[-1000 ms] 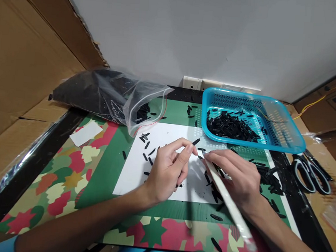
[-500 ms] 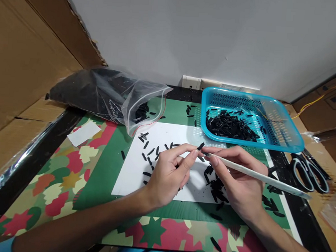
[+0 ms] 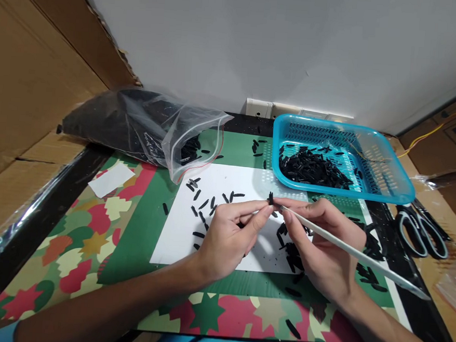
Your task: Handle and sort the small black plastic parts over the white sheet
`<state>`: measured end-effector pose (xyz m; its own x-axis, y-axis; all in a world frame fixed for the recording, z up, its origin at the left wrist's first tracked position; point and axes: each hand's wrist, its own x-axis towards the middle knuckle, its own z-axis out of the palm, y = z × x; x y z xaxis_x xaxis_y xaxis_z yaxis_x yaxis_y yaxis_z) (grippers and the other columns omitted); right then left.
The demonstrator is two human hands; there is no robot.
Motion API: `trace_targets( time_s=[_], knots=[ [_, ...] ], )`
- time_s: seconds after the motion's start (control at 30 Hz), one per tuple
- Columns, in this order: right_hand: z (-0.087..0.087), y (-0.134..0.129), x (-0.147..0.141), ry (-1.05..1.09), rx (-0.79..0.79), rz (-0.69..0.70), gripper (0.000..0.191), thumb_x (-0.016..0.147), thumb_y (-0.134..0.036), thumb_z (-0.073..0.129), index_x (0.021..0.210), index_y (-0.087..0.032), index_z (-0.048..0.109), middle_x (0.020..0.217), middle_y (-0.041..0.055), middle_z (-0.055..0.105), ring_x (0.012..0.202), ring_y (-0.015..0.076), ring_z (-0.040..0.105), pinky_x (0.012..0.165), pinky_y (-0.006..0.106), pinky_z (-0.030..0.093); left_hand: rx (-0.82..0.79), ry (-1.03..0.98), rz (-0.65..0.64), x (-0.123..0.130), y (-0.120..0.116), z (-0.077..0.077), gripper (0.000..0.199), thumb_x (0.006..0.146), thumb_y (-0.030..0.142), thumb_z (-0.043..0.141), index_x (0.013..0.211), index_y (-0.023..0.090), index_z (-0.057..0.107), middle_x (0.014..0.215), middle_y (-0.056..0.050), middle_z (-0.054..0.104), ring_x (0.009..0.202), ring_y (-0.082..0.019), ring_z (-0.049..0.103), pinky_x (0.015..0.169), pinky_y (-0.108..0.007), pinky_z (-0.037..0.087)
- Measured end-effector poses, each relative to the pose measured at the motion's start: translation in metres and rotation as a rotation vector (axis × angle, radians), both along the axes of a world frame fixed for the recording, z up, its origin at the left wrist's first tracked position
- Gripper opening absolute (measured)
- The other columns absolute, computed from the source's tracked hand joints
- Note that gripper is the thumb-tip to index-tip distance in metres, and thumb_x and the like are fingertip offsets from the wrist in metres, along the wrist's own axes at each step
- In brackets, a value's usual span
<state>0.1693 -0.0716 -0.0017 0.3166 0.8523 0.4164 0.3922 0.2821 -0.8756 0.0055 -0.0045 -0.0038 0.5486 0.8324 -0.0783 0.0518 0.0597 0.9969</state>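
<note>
My left hand [image 3: 233, 234] is closed, pinching a small black elongated piece [image 3: 271, 198] between thumb and forefinger above the white paper [image 3: 176, 240]. My right hand [image 3: 320, 245] is closed around a long, thin, pale tool [image 3: 351, 249]. The tool's near end slants down to the right, and its tip meets the black piece beside my left fingertips. What exact kind of tool it is, I cannot tell. Loose black pieces [image 3: 198, 234] lie scattered on the paper left of my hands, and a denser heap [image 3: 293, 256] sits partly under my right hand.
A blue basket [image 3: 400, 191] with many black pieces stands at the back right. An unzipped clear bag [image 3: 121, 127] of black pieces lies at the back left. Scissors [image 3: 418, 239] rest at the right edge. A small white paper slip [image 3: 111, 180] is on the left.
The black piece in my left fingers has turned from slanted to nearly upright. The tool's far end has dropped and shifted right. The view has moved slightly.
</note>
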Motion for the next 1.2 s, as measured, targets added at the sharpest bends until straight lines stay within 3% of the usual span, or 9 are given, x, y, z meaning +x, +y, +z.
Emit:
trace_targets(
  time_s=[0.13,0.27,0.43,0.57,0.67,0.8,0.93,1.07,1.2],
  knots=[
    [-0.003,-0.003,0.001,-0.287,0.104,-0.011,0.017,0.095,-0.011,0.075,0.090,-0.023,0.064,0.108,0.0085,0.086,0.090,0.0230,0.085,0.079,0.030,0.071,0.056,0.046,-0.007,-0.001,0.000,-0.002,0.047,0.105,0.043,0.061,0.066,0.017,0.066,0.042,0.006,0.041,0.036,-0.006,0.037,0.039,-0.022,0.029],
    [-0.001,-0.003,0.003,-0.515,0.229,0.061,0.022,0.094,0.000,0.067,0.090,-0.021,0.064,0.112,0.0130,0.084,0.100,0.0242,0.084,0.086,0.030,0.071,0.095,0.062,-0.006,0.000,0.000,-0.003,0.047,0.106,0.039,0.060,0.065,0.017,0.062,0.042,0.006,0.042,0.038,-0.006,0.036,0.039,-0.023,0.027],
    [-0.001,-0.001,0.006,-0.666,0.302,0.097,0.022,0.094,0.001,0.064,0.093,-0.021,0.065,0.108,0.0141,0.084,0.104,0.0263,0.083,0.090,0.035,0.071,0.110,0.074,-0.010,0.001,-0.001,-0.002,0.051,0.106,0.040,0.058,0.060,0.017,0.057,0.043,0.005,0.041,0.038,-0.006,0.034,0.038,-0.023,0.024],
    [-0.008,0.001,0.009,-0.799,0.307,0.055,0.022,0.093,0.003,0.065,0.093,-0.019,0.063,0.113,0.0201,0.082,0.105,0.0294,0.082,0.090,0.039,0.070,0.065,0.072,-0.024,0.001,-0.002,0.001,0.048,0.105,0.043,0.061,0.065,0.017,0.065,0.042,0.005,0.042,0.036,-0.006,0.034,0.036,-0.023,0.024],
    [-0.010,0.003,0.012,-0.813,0.268,0.012,0.021,0.095,0.001,0.064,0.093,-0.020,0.062,0.113,0.0185,0.082,0.104,0.0271,0.082,0.090,0.036,0.069,-0.010,0.034,-0.039,0.000,-0.002,0.004,0.046,0.104,0.045,0.063,0.071,0.015,0.072,0.041,0.005,0.043,0.034,-0.006,0.035,0.035,-0.022,0.026],
    [-0.007,0.006,0.015,-0.736,0.233,-0.017,0.019,0.098,-0.003,0.064,0.091,-0.021,0.063,0.109,0.0136,0.084,0.097,0.0217,0.084,0.084,0.027,0.067,-0.105,-0.058,-0.012,0.000,-0.002,0.006,0.039,0.104,0.047,0.064,0.102,0.012,0.082,0.040,0.008,0.044,0.032,-0.006,0.035,0.035,-0.020,0.027],
    [-0.008,0.009,0.024,-0.836,0.223,0.055,0.013,0.099,-0.006,0.066,0.097,-0.019,0.067,0.112,0.0132,0.084,0.093,0.0212,0.084,0.076,0.026,0.065,-0.133,-0.099,0.014,-0.001,-0.002,0.006,0.041,0.104,0.048,0.064,0.112,0.011,0.081,0.040,0.008,0.045,0.030,-0.005,0.034,0.035,-0.017,0.027],
    [-0.012,0.012,0.032,-0.946,0.258,0.162,0.014,0.101,-0.005,0.061,0.103,-0.015,0.071,0.112,0.0146,0.083,0.097,0.0235,0.082,0.081,0.030,0.064,-0.160,-0.115,0.007,-0.002,-0.001,0.005,0.040,0.103,0.048,0.064,0.113,0.013,0.079,0.039,0.008,0.046,0.030,-0.005,0.033,0.034,-0.017,0.027],
    [-0.015,0.014,0.036,-1.025,0.134,0.202,0.019,0.106,-0.007,0.054,0.105,-0.017,0.071,0.114,0.0119,0.082,0.100,0.0235,0.079,0.082,0.032,0.061,-0.165,-0.125,0.005,-0.002,0.000,0.004,0.039,0.103,0.050,0.065,0.110,0.013,0.078,0.038,0.008,0.046,0.029,-0.005,0.032,0.034,-0.017,0.026]
  ],
)
